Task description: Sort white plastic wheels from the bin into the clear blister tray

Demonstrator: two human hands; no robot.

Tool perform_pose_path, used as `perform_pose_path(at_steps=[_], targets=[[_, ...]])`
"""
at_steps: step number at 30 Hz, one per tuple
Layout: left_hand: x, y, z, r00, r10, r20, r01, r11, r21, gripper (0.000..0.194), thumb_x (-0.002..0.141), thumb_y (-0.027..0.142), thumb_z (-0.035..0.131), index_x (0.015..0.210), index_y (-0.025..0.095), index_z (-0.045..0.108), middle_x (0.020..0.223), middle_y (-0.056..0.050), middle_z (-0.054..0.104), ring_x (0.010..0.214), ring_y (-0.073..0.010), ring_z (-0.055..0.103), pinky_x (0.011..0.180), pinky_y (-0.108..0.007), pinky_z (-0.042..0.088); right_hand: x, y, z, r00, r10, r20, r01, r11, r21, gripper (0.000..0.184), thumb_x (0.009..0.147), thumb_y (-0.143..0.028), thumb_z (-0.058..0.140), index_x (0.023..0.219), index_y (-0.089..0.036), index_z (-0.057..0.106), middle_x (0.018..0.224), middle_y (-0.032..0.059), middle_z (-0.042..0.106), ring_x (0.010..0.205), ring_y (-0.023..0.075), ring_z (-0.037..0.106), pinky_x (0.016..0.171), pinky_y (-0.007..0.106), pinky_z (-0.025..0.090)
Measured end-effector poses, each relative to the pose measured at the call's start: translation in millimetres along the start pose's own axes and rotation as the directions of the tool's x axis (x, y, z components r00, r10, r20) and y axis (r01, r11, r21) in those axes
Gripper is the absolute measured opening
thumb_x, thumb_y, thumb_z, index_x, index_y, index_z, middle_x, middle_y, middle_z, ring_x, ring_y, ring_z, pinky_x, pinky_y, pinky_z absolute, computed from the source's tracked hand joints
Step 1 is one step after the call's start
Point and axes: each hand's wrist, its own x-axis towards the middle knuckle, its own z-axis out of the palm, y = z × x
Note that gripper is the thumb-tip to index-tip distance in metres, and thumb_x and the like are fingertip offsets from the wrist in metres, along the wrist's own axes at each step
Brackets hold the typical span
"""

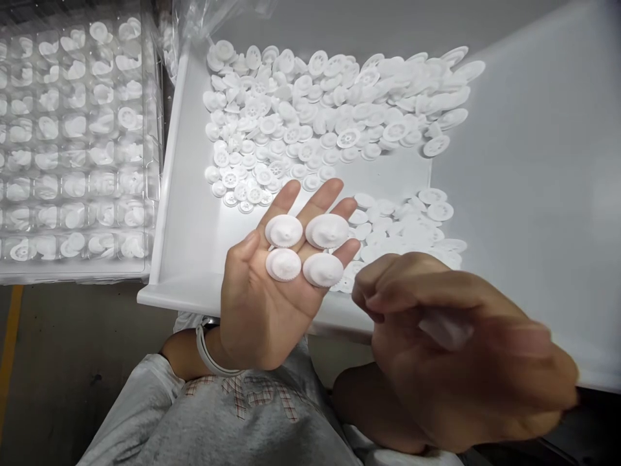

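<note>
My left hand (276, 291) is palm up with its fingers spread, above the front of a white tray. Several small white plastic gears (284, 265) rest on its palm and fingers, toothed rims and raised centres showing. Close to the camera on the right is my right hand (460, 349), its fingers curled in and blurred. Something pale shows inside its curl, too smeared to name. Behind both hands, many loose white gears (305, 152) lie in the white tray (182, 194), with a smaller heap (402, 226) partly hidden by my right hand.
On the left stands a clear compartment tray (150, 162) with white parts in its pockets. Crumpled clear plastic film (194, 26) hangs at the tray's back left corner. A yellow floor line (10, 343) runs at the lower left.
</note>
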Motion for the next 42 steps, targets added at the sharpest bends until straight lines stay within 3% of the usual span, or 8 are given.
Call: perform_pose_path(at_steps=[4,8,17,21,25,27,30,42], targets=[[-1,-1,0.6,1.0,0.002,-0.019,-0.002,1.0,-0.009,0.035,0.097,0.032,0.034,0.116,0.032,0.063,0.121,0.007,0.066,0.122,-0.0101,0.059,0.101,-0.023,0.05,18,-1,-5,0.971,0.181,0.154,-0.231,0.876,0.424,0.036,0.093,-0.031,0.046,0.061,-0.02,0.037,0.049,-0.0032,0.028,0.044,0.0103,0.035,0.039,0.026,0.034],[-1,-2,1.6,1.0,0.003,-0.024,-0.004,1.0,-0.006,0.034,0.097,0.033,0.035,0.119,0.032,0.06,0.122,0.007,0.066,0.121,-0.0094,0.06,0.101,-0.024,0.05,26,0,-16,0.874,0.37,0.315,-0.486,0.682,0.547,0.04,0.087,-0.037,0.06,0.061,-0.021,0.033,0.05,-0.005,0.022,0.043,0.0097,0.032,0.035,0.022,0.028],[-2,-2,1.9,1.0,0.013,-0.026,-0.011,0.999,0.052,0.04,0.097,0.035,0.03,0.133,0.034,0.049,0.127,0.007,0.063,0.128,-0.0116,0.055,0.11,-0.03,0.044,17,16,-11,0.806,0.558,0.197,-0.517,0.502,0.693,0.004,0.084,-0.027,0.056,0.081,-0.026,0.059,0.076,0.0019,0.041,0.07,0.0148,0.051,0.054,0.027,0.048],[-1,-1,1.4,1.0,0.0,-0.01,0.001,0.994,0.11,0.047,0.097,0.036,0.024,0.142,0.037,0.038,0.135,0.009,0.058,0.136,-0.014,0.046,0.118,-0.035,0.034,11,8,-8,0.902,0.417,0.11,-0.374,0.629,0.681,0.011,0.085,-0.021,0.057,0.082,-0.026,0.066,0.061,-0.0022,0.037,0.053,0.0115,0.044,0.042,0.024,0.039],[-1,-1,1.7,1.0,-0.003,-0.021,0.006,0.992,0.129,0.048,0.097,0.038,0.021,0.143,0.036,0.036,0.134,0.01,0.059,0.136,-0.0118,0.046,0.114,-0.031,0.038,1,-3,-7,0.994,0.098,-0.041,-0.091,0.987,0.134,0.02,0.084,-0.01,0.061,0.096,-0.023,0.07,0.065,-0.0017,0.051,0.056,0.0103,0.047,0.046,0.026,0.034],[-1,-1,2.1,1.0,0.003,-0.026,0.0,0.992,0.122,0.049,0.096,0.039,0.022,0.143,0.036,0.034,0.136,0.009,0.057,0.136,-0.0119,0.046,0.114,-0.031,0.038,-2,-4,-6,1.0,-0.013,-0.004,0.013,0.993,-0.118,0.03,0.075,-0.007,0.072,0.101,-0.021,0.069,0.069,-0.0018,0.054,0.059,0.0097,0.045,0.05,0.027,0.034],[-2,0,2.4,1.0,-0.006,-0.013,0.008,0.994,0.108,0.05,0.096,0.039,0.022,0.145,0.036,0.032,0.138,0.007,0.056,0.137,-0.014,0.045,0.117,-0.034,0.034,-4,-3,-6,1.0,-0.012,0.019,0.016,0.975,-0.222,0.038,0.069,-0.005,0.077,0.103,-0.02,0.068,0.068,-0.0025,0.051,0.059,0.0094,0.041,0.05,0.027,0.032],[0,0,2.3,0.997,-0.05,-0.059,0.056,0.994,0.099,0.029,0.096,0.032,0.036,0.109,0.031,0.062,0.123,0.008,0.065,0.125,-0.0112,0.057,0.107,-0.027,0.042,5,-8,-7,0.997,-0.025,0.072,0.04,0.977,-0.211,0.036,0.071,0.001,0.073,0.098,-0.02,0.063,0.068,-0.0051,0.052,0.053,0.0048,0.042,0.048,0.021,0.037]])
